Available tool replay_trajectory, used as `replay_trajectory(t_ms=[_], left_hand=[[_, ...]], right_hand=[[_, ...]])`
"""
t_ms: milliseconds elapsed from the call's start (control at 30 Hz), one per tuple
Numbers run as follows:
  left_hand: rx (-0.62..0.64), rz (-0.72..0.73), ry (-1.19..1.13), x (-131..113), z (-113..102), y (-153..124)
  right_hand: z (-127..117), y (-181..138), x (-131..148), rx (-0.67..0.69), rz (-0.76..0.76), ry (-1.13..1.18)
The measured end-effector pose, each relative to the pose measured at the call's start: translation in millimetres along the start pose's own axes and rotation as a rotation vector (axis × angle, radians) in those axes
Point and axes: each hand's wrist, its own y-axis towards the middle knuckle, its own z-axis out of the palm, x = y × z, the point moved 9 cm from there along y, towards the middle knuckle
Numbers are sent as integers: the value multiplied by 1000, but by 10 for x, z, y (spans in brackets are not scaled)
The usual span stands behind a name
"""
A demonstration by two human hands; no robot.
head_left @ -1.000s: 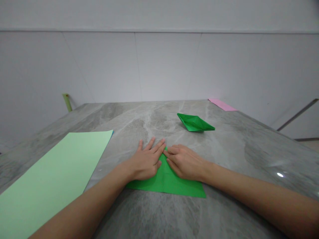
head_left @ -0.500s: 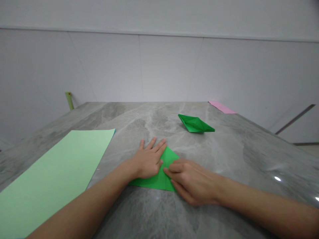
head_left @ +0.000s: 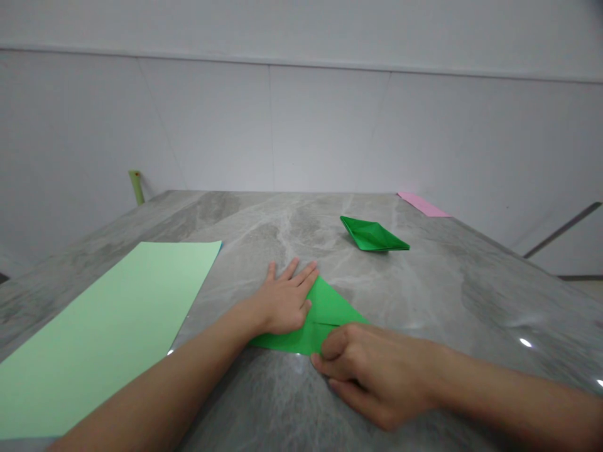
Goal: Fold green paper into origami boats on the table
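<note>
The left hand, spread wide, lies on the pointed, folded green paper; the right hand, curled narrow, covers its near right part, any pinch hidden.

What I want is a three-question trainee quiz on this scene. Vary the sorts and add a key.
1. True or false: the left hand rests on the green paper with its fingers spread.

2. Where is the paper boat?
A, beneath the left hand
B, on the table beyond the right hand
C, on the floor

3. Fill the gap: the pale sheet lies to the person's ____, beside the green paper.

Key: 1, true; 2, B; 3, left.
</note>
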Motion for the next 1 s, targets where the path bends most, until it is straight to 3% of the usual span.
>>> replay_trajectory(t_ms=[33, 133, 200, 300, 400, 633, 1000], left_hand=[[-4, 2, -3, 5, 2, 0], [-9, 15, -14, 14, 13, 2], [-12, 26, -14, 15, 14, 6], [-10, 37, -7, 15, 12, 8], [0, 49, -16, 14, 13, 4], [-2, 79, -35, 45, 1, -4], [19, 113, -10, 54, -19, 0]], right_hand=[[-12, 4, -77, -11, 25, 124], [-147, 22, -609, -130, 341, 446], [-403, 67, -915, -274, 460, 313], [-702, 265, -1154, -288, 457, -33], [-655, 405, -1398, -83, 523, 61], [-574, 498, -1427, 79, 477, 89], [-527, 471, -1367, 104, 479, 50]])
